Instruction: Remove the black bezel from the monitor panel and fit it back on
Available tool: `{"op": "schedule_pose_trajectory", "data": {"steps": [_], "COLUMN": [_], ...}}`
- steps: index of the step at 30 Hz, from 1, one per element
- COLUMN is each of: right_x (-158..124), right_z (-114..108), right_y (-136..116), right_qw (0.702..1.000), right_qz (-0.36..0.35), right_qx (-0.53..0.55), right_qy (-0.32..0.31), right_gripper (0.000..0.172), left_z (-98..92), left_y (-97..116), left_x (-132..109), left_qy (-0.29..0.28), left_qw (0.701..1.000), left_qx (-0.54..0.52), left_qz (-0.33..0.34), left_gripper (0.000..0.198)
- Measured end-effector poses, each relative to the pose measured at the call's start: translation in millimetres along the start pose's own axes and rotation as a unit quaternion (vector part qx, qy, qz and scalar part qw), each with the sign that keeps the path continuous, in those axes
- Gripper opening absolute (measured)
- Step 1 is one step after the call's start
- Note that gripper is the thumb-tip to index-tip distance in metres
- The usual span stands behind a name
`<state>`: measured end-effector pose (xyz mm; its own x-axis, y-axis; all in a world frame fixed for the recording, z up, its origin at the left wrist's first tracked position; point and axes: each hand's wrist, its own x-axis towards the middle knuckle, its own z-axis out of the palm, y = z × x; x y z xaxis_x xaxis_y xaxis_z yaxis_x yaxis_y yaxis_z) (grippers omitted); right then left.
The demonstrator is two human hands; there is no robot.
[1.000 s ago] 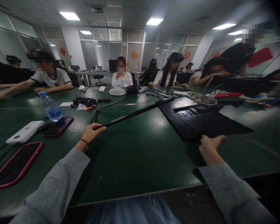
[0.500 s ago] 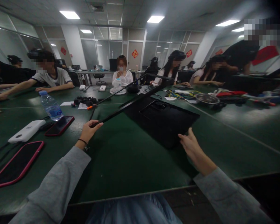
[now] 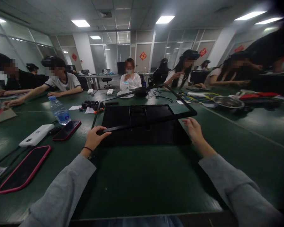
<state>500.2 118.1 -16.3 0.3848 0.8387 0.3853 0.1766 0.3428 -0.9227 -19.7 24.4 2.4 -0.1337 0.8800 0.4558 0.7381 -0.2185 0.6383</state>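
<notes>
My left hand (image 3: 97,138) is closed on the near left corner of a thin black rectangular frame (image 3: 153,121), like a monitor bezel, which it holds up at a tilt. Beneath the frame, a flat black panel (image 3: 163,135) like a monitor back cover lies on the green table, with a recessed part at its middle. My right hand (image 3: 196,130) is beside the panel's right edge, just below the frame's near right corner. Its fingers are partly bent and apart, with nothing seen between them; whether a fingertip touches the frame is unclear.
To the left are a water bottle (image 3: 59,110), a white power bank (image 3: 36,135) with cables and two phones (image 3: 67,130) (image 3: 26,170) in red-edged cases. A metal bowl (image 3: 228,102) and cables lie at the far right. Several people sit around the table (image 3: 151,183).
The frame has swung from a steep diagonal to nearly level over the panel. The panel has turned square to me and shifted left. My right hand is now near the frame's corner.
</notes>
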Motion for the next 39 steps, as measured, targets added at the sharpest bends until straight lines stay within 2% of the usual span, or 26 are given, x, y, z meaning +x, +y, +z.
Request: {"op": "schedule_pose_trajectory", "data": {"steps": [2, 3, 4, 6, 8, 10, 13, 16, 22, 30, 32, 34, 37, 39], "right_x": [-1, -3, -4, -7, -9, -10, -13, -16, -18, -15, -14, -13, -9, -7], "right_z": [-4, -6, -8, -9, -7, -5, -3, -4, -6, -14, -15, -16, -16, -16], "right_y": [-11, -17, -23, -28, -24, -13, 2, 6, 10, 22, 24, 27, 32, 34], "right_qw": [0.991, 0.98, 0.97, 0.972, 0.986, 0.986, 0.964, 0.944, 0.934, 0.925, 0.923, 0.921, 0.923, 0.925], "right_qz": [0.076, 0.116, 0.145, 0.154, 0.108, 0.03, -0.083, -0.143, -0.14, -0.12, -0.123, -0.123, -0.122, -0.123], "right_qx": [0.102, 0.142, 0.158, 0.111, -0.004, -0.117, -0.227, -0.278, -0.315, -0.345, -0.349, -0.352, -0.349, -0.344], "right_qy": [-0.036, -0.083, -0.118, -0.141, -0.124, -0.112, -0.112, -0.106, -0.093, -0.106, -0.108, -0.113, -0.11, -0.104], "right_gripper": [0.04, 0.05, 0.055, 0.05, 0.049, 0.056, 0.055, 0.053, 0.053, 0.056, 0.056, 0.055, 0.053, 0.052], "left_z": [1.7, 2.8, 3.9, 5.8, 6.7, 6.8, 7.1, 9.6, 13.6, 10.5, 11.4, 12.4, 12.9, 12.4], "left_y": [1, 2, 4, 8, 12, 15, 16, 17, 22, 24, 22, 16, -1, -13], "left_x": [-1, -2, -3, -5, -6, -8, -9, -12, -15, -14, -13, -10, -4, 0], "left_qy": [-0.008, -0.01, -0.014, -0.021, -0.039, -0.065, -0.114, -0.146, -0.172, -0.199, -0.177, -0.107, 0.013, 0.018], "left_qw": [0.999, 0.999, 0.998, 0.995, 0.992, 0.991, 0.986, 0.98, 0.976, 0.97, 0.973, 0.98, 0.983, 0.981], "left_qx": [0.032, 0.049, 0.065, 0.093, 0.109, 0.114, 0.116, 0.132, 0.13, 0.128, 0.138, 0.157, 0.185, 0.182], "left_qz": [0.009, 0.011, 0.015, 0.027, 0.04, 0.04, 0.025, 0.024, 0.042, 0.05, 0.058, 0.054, -0.007, -0.06], "left_gripper": [0.044, 0.042, 0.041, 0.037, 0.036, 0.038, 0.041, 0.039, 0.035, 0.033, 0.031, 0.031, 0.052, 0.06]}}
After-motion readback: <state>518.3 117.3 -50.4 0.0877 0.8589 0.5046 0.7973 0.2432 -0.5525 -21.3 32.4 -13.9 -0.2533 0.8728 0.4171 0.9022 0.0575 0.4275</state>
